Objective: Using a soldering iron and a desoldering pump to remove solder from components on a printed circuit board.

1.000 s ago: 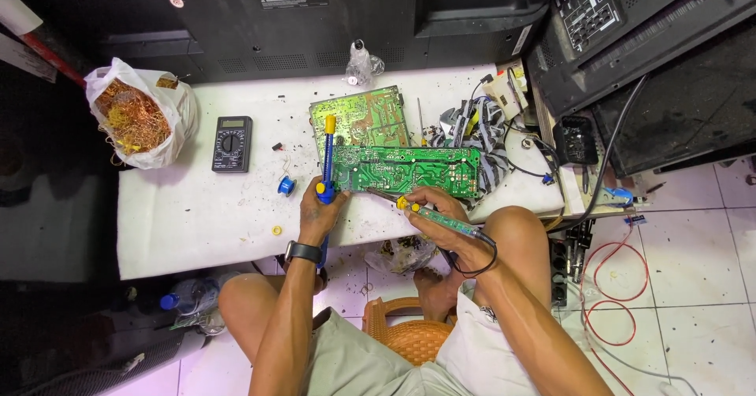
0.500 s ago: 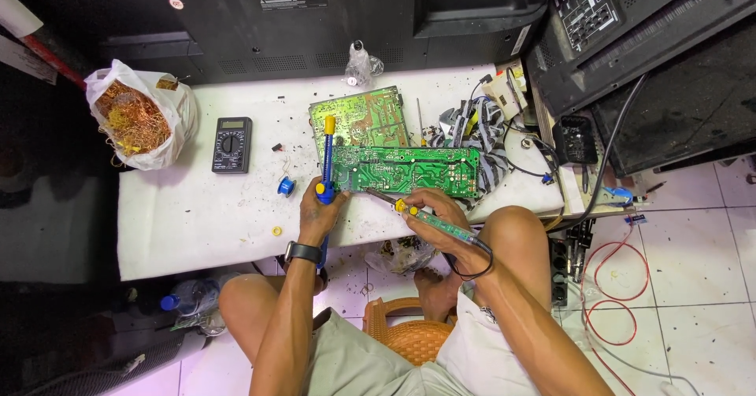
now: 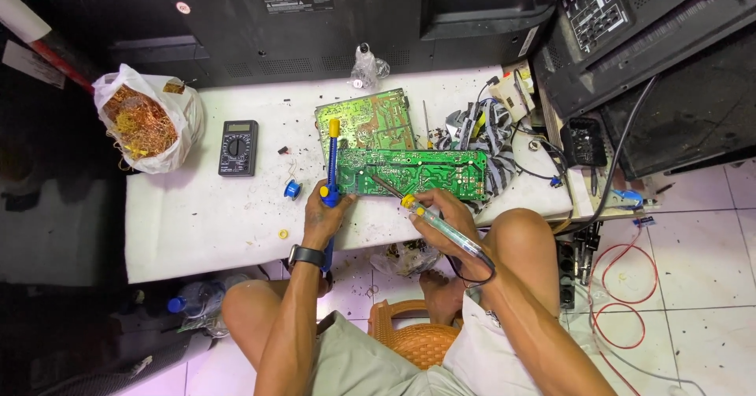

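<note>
1. Circuit boards: two. The long green board [image 3: 413,172] lies at the centre of the frame on the white table [image 3: 205,223]. The second, squarer green board [image 3: 366,120] lies just above it, and their edges overlap.
2. Hand tools: two. The blue suction pump with a yellow cap [image 3: 331,164] stands upright at the left end of the long board. The soldering iron with a clear handle [image 3: 437,221] slants from lower right, its tip on the long board.
3. Left hand [image 3: 323,216]: fingers closed around the lower body of the pump. A black watch sits on the wrist.
4. Right hand [image 3: 445,216]: fingers closed around the handle of the iron, pen fashion.
5. Meters: one. A black multimeter [image 3: 238,147] lies left of the boards, well apart from both hands.
6. Solder spools: one small blue spool [image 3: 293,190], just left of the pump.
7. Containers: one white plastic bag [image 3: 150,120] at the upper left edge of the table, open, holding a tangle of copper-coloured wire.
8. Cable bundle: one grey striped bundle [image 3: 484,132], right of the boards.
9. Seat: one orange plastic stool [image 3: 413,337], lower centre.
</note>
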